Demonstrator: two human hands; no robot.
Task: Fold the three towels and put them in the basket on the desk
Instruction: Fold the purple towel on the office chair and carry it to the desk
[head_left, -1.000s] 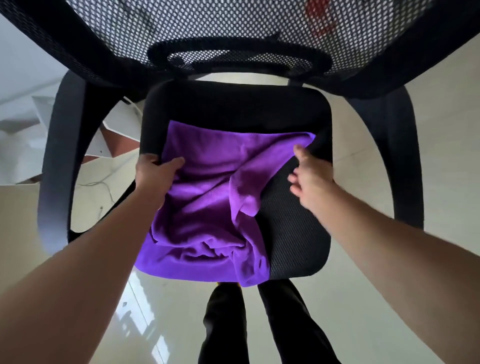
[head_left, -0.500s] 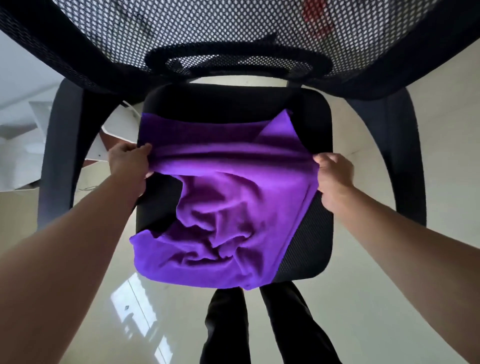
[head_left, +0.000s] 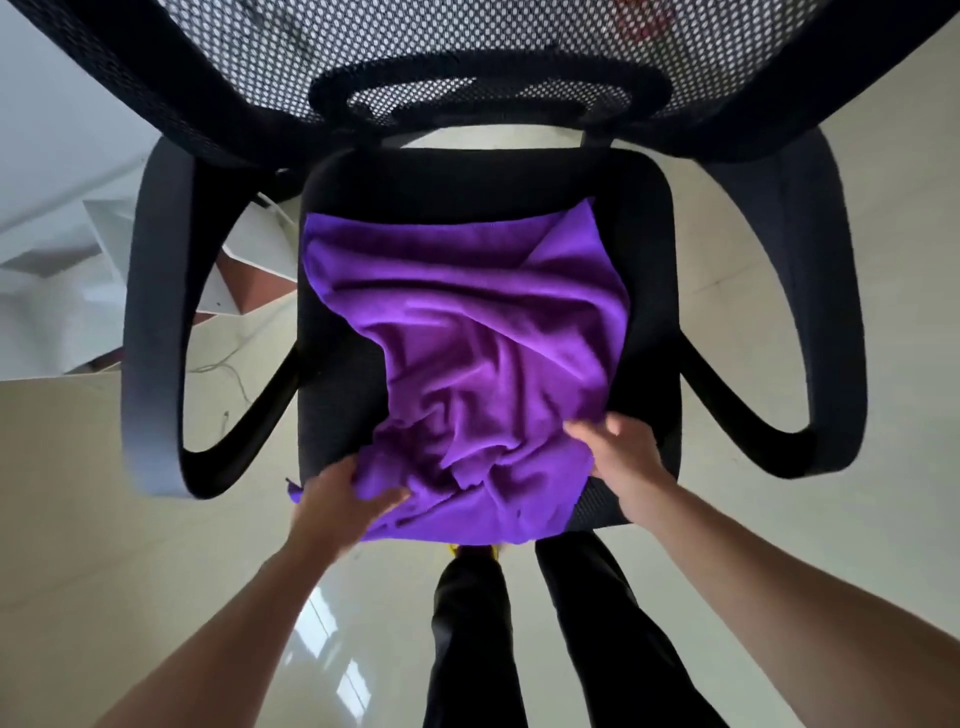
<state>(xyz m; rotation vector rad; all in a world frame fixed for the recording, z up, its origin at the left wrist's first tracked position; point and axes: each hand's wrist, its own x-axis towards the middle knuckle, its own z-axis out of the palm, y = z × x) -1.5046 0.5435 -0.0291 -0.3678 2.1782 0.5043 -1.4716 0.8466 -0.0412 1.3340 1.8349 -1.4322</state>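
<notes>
Left hand (head_left: 337, 500) and right hand (head_left: 623, 460) hold crumpled purple towel (head_left: 467, 332) on chair seat (head_left: 652, 312).

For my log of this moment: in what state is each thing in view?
purple towel, unfolded, wrinkled, near edge hanging over the front.
left hand, grips the towel's near left corner.
right hand, touches the towel's near right edge; grip unclear.
chair seat, partly covered by the towel.
</notes>
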